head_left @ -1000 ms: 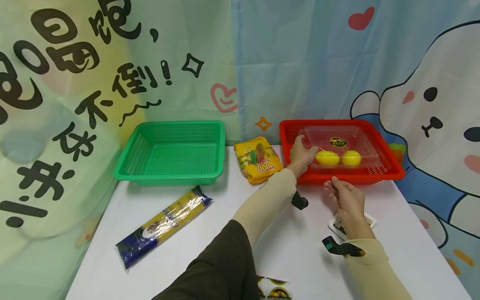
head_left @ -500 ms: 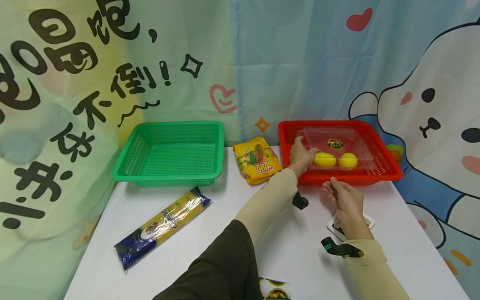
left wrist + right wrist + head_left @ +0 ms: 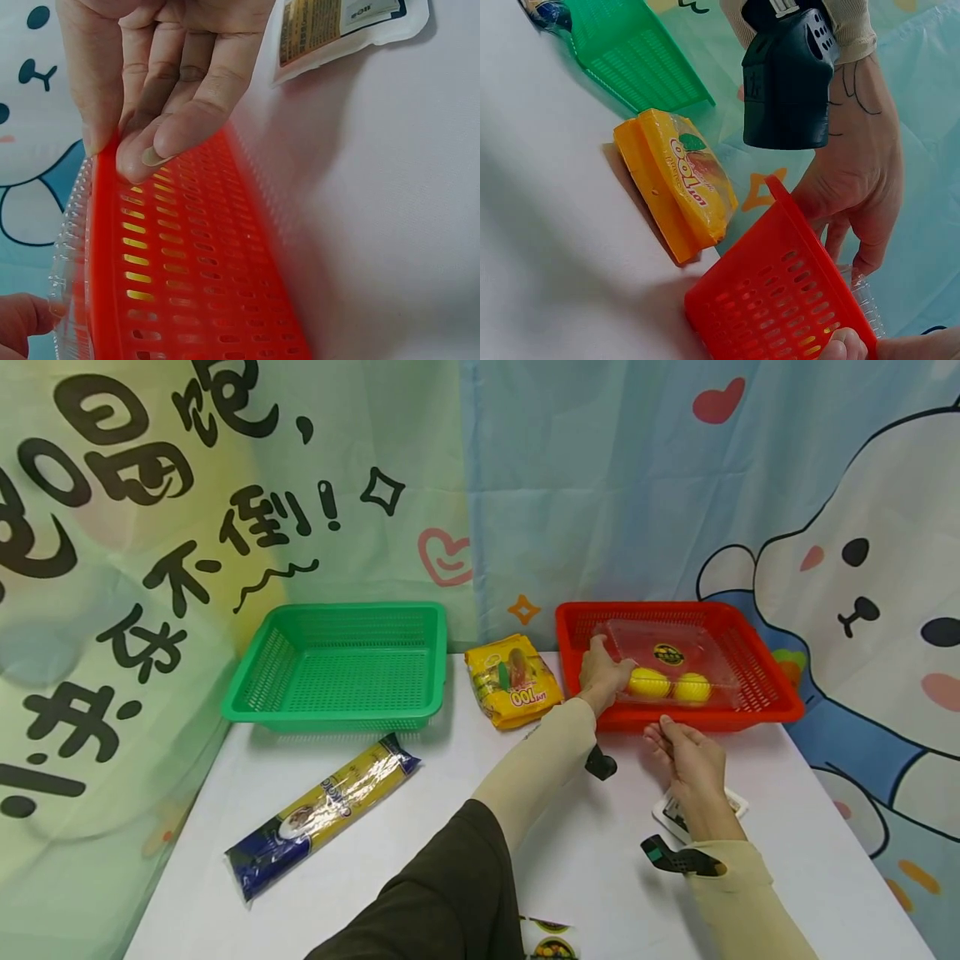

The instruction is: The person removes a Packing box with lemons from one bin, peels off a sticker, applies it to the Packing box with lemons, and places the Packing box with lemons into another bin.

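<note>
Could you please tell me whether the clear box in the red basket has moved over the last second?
Yes, slightly: the clear box has slid toward the left wall of the red basket, in the left hand's grip.

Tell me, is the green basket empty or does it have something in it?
Empty. In the head view the green basket shows only its own bare mesh floor; the yellow snack pack and the pasta packet lie outside it on the table.

Left hand (image 3: pixel 603 670) holds the clear box (image 3: pixel 671 662) in the red basket (image 3: pixel 780 697), right of centre; right hand (image 3: pixel 690 760) just below.
</note>
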Available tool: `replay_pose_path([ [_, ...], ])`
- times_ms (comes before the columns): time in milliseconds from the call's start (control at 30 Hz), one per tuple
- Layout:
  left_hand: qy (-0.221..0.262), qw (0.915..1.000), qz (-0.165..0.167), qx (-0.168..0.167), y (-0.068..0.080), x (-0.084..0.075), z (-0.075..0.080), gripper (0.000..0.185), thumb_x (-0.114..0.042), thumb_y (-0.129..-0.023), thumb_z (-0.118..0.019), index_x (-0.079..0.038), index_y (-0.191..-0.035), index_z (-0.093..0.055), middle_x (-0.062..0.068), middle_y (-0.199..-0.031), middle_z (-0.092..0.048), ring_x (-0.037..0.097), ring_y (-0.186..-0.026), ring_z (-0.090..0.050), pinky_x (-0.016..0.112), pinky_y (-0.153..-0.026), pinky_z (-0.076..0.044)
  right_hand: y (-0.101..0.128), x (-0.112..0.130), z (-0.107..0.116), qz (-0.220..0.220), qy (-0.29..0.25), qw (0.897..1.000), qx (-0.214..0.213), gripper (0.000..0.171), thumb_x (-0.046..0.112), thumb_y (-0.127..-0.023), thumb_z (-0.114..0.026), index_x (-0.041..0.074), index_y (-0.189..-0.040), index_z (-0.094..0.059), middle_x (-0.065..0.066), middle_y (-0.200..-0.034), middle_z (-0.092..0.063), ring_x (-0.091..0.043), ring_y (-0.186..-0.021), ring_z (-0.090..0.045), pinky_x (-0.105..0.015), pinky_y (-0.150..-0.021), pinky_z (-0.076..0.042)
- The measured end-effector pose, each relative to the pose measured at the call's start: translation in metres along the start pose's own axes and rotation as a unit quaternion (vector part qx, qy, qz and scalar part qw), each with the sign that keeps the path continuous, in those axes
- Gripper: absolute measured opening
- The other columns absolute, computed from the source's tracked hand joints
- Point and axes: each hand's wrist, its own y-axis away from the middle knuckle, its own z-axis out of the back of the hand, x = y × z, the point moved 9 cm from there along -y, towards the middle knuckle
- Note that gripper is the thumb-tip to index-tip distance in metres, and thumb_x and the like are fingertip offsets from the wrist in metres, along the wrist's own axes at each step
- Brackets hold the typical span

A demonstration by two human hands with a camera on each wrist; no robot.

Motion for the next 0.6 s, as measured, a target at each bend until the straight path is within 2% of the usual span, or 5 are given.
replay_pose_path([
  [133,0.003,1.0,0.007,0.0,0.001,0.0016,0.0003,0.059,-0.026,-0.093,-0.075,-0.027,-0.145,-0.046,0.001,-0.132,-0.058,0.019,-0.093,-0.059,0.029,-0.077,-0.058,0.0001,0.0003,-0.001,0.005,0.008,1.0,0.002,0.039,0.032,-0.087,-0.078,0.013,-0.12,-0.069,0.004,-0.087,-0.078,-0.01,-0.081,-0.076,-0.021,-0.081,-0.059],
  [200,0.003,0.9999,0.01,-0.001,0.002,0.0017,0.0008,0.059,-0.026,-0.093,-0.075,-0.027,-0.145,-0.045,0.002,-0.132,-0.057,0.019,-0.092,-0.058,0.029,-0.076,-0.058,0.0,0.0006,-0.0014,0.007,0.012,1.0,0.002,0.036,0.031,-0.089,-0.077,0.012,-0.118,-0.069,0.005,-0.086,-0.078,-0.01,-0.081,-0.076,-0.021,-0.08,-0.059],
  [400,-0.011,0.9994,0.031,-0.007,0.0021,0.0026,0.0017,0.058,-0.026,-0.094,-0.073,-0.025,-0.145,-0.045,0.007,-0.134,-0.055,0.024,-0.094,-0.057,0.032,-0.081,-0.059,0.0005,-0.0002,-0.0016,-0.003,0.014,1.0,-0.003,0.042,0.033,-0.088,-0.078,0.014,-0.125,-0.068,0.005,-0.09,-0.078,-0.01,-0.083,-0.076,-0.021,-0.084,-0.058],
  [600,-0.047,0.9965,0.07,0.001,0.0001,0.0055,0.0005,0.054,-0.026,-0.095,-0.072,-0.017,-0.141,-0.046,0.009,-0.138,-0.051,0.028,-0.116,-0.056,0.037,-0.097,-0.055,0.0002,0.0007,-0.0015,-0.001,0.014,1.0,-0.004,0.029,0.03,-0.093,-0.073,0.015,-0.117,-0.07,0.005,-0.089,-0.078,-0.01,-0.082,-0.076,-0.021,-0.083,-0.058],
])
